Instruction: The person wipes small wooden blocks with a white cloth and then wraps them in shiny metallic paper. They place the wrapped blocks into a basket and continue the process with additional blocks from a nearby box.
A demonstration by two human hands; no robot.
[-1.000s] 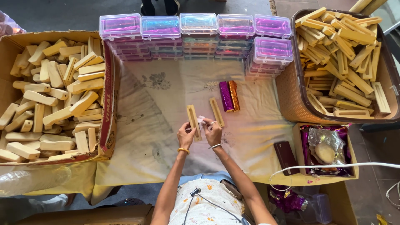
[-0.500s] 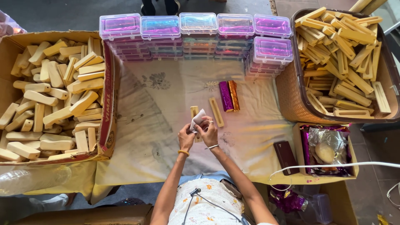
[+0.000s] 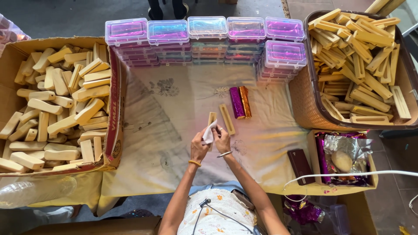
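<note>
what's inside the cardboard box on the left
The cardboard box is heaped with pale wooden blocks, mostly rounded bars lying at all angles. Only the top layer shows; whatever lies beneath it, and the box floor, is covered.

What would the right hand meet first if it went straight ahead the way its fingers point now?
Probably the loose wooden piece lying on the cloth just beyond the right hand; past that, the purple and orange foil rolls. Height above the cloth is unclear.

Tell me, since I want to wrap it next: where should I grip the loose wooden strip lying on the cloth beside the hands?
Probably pinch the wooden strip across its narrow long sides near the middle, coming from above: it lies flat, long and slim, apart from the foil rolls.
</note>
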